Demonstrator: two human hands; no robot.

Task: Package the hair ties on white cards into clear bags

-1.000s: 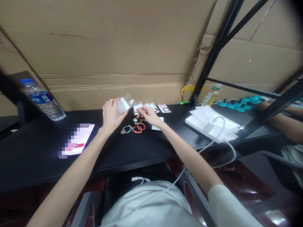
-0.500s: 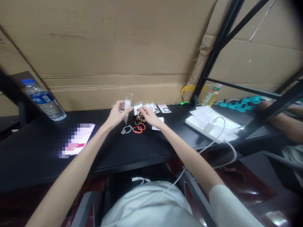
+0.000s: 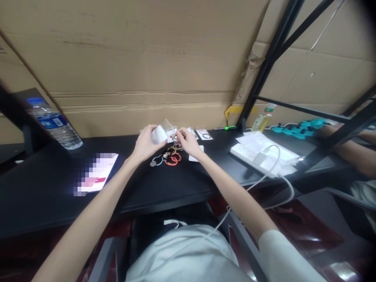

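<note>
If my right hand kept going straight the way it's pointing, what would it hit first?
Most likely the small white packet that the left hand holds, since the right hand points leftward at it. Depth is unclear, so it may pass just behind.

Left hand (image 3: 146,143) turned clear packet (image 3: 161,133) from edge-on to flat; right hand (image 3: 188,142) lifted hair tie (image 3: 175,138) toward it.

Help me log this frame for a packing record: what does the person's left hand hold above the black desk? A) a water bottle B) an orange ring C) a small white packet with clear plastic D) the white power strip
C: the left hand pinches a small white packet with clear plastic, while the water bottle stands far left and the power strip lies to the right.
</note>
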